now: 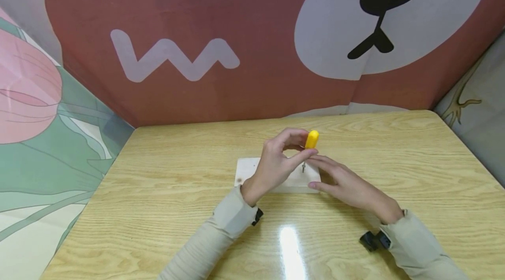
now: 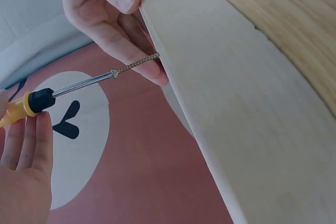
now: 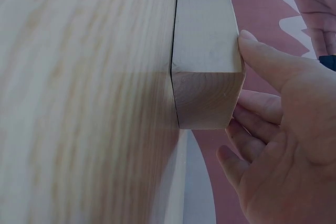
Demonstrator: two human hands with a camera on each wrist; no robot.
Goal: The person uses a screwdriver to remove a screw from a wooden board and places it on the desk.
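Note:
A pale wooden block [image 1: 247, 167] lies on the table in front of me. From its top, near the right end, rises a screw [image 2: 137, 63] with only its tip at the wood. My left hand [image 1: 272, 161] holds a screwdriver [image 1: 312, 140] by its yellow handle, fingers and thumb around it. In the left wrist view the screwdriver's metal shaft [image 2: 84, 85] meets the screw head in one line. My right hand [image 1: 349, 186] grips the right end of the block, thumb [image 3: 268, 59] on the near top edge and fingers toward the far side.
The wood-grain table [image 1: 169, 183] spreads around the block on all sides. Behind it stands a reddish-brown cloth backdrop [image 1: 264, 87] with a cartoon face, and patterned cloth hangs at both sides. A black wrist camera [image 1: 369, 241] sits by the right sleeve.

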